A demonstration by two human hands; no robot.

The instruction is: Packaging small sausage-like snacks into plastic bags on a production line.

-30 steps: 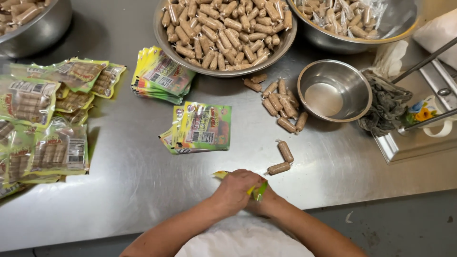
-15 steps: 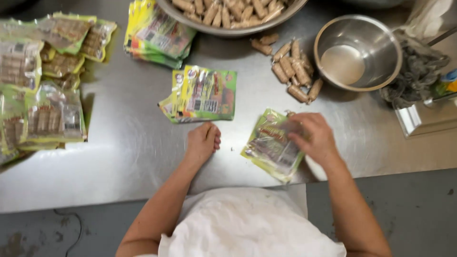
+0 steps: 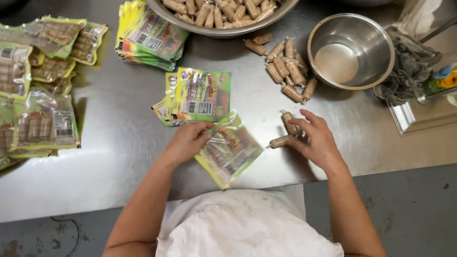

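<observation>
Clear-fronted green pouch [image 3: 230,151], flat on the steel counter [image 3: 119,157] at its near edge; left hand [image 3: 186,141] pinches the pouch's upper corner; right hand [image 3: 318,141], fingers spread, rests on two brown sausages [image 3: 285,131] just beside; empty pouch stack [image 3: 197,97] behind; small steel bowl [image 3: 351,50] beyond.

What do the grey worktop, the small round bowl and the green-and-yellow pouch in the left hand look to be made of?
Grey worktop: brushed stainless steel, likely; dull streaky sheen.
Small round bowl: polished metal; bright mirror-like wall.
Green-and-yellow pouch, held by the left hand: thin glossy plastic film with a clear window; glare and crinkles.
</observation>
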